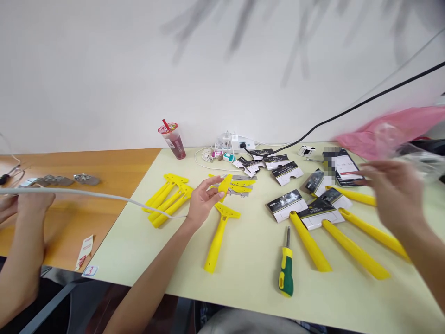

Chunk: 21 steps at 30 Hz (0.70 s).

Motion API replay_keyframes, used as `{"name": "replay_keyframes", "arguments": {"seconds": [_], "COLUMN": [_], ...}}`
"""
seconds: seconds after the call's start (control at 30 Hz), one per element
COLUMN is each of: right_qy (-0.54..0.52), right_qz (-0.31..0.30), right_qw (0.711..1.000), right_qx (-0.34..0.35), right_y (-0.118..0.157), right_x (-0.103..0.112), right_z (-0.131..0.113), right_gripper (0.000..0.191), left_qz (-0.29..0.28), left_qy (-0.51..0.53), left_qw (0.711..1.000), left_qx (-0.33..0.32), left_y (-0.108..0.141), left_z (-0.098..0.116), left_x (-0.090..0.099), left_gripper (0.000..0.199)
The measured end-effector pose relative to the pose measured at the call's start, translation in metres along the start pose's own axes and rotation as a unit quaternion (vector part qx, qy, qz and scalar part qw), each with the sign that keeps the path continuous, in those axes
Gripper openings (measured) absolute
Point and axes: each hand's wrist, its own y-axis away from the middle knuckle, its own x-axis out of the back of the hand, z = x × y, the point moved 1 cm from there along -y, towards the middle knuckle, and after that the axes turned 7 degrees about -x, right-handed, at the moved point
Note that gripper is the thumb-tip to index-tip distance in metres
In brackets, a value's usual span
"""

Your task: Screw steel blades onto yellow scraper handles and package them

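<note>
Fingers (211, 181) of the left hand (201, 203) pinched a yellow piece (225, 184) above the surface (250, 264), inward of its left edge. Near the right edge, the blurred right hand's (399, 197) grip was unclear.

Left hand (200, 202) pinches with bent fingers (209, 181); right hand (399, 197) hovers, blurred

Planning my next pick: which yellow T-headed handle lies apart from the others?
The T-headed handle pictured below the left hand, left of the screwdriver; the other T-headed handles lie bunched farther left.
</note>
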Motion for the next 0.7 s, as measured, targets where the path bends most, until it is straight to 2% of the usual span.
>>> {"name": "replay_keyframes", "arguments": {"seconds": [0.03, 0.1, 0.17, 0.23, 0.33, 0.47, 0.57, 0.7], "right_qy": [-0.021, 0.000, 0.054, 0.101, 0.163, 0.185, 0.162, 0.115], "right_qz": [-0.089, -0.265, -0.395, -0.469, -0.498, -0.508, -0.519, -0.536], "right_qw": [0.996, 0.963, 0.908, 0.856, 0.815, 0.808, 0.808, 0.812], "right_qx": [-0.006, 0.059, 0.125, 0.190, 0.247, 0.234, 0.227, 0.201], "right_y": [0.021, 0.064, 0.103, 0.132, 0.156, 0.167, 0.168, 0.165], "right_x": [-0.016, -0.048, -0.078, -0.107, -0.144, -0.178, -0.188, -0.187], "right_z": [-0.011, -0.034, -0.052, -0.065, -0.074, -0.080, -0.079, -0.076], "right_gripper": [0.046, 0.042, 0.035, 0.028, 0.024, 0.034, 0.024, 0.018], "left_qz": [0.001, 0.008, 0.021, 0.030, 0.044, 0.074, 0.084, 0.082], "left_qy": [0.010, 0.033, 0.053, 0.065, 0.058, 0.022, 0.026, 0.047], "left_qw": [1.000, 0.999, 0.997, 0.995, 0.995, 0.995, 0.994, 0.992], "left_qx": [0.014, 0.039, 0.056, 0.066, 0.073, 0.065, 0.072, 0.078], "left_y": [0.000, 0.002, 0.003, 0.004, 0.003, -0.003, -0.009, -0.012], "left_z": [-0.003, -0.009, -0.012, -0.012, -0.011, -0.013, -0.015, -0.015], "left_x": [-0.001, -0.004, -0.007, -0.009, -0.008, 0.000, 0.007, 0.011], "left_gripper": [0.054, 0.053, 0.049, 0.044, 0.042, 0.045, 0.048, 0.065]}}
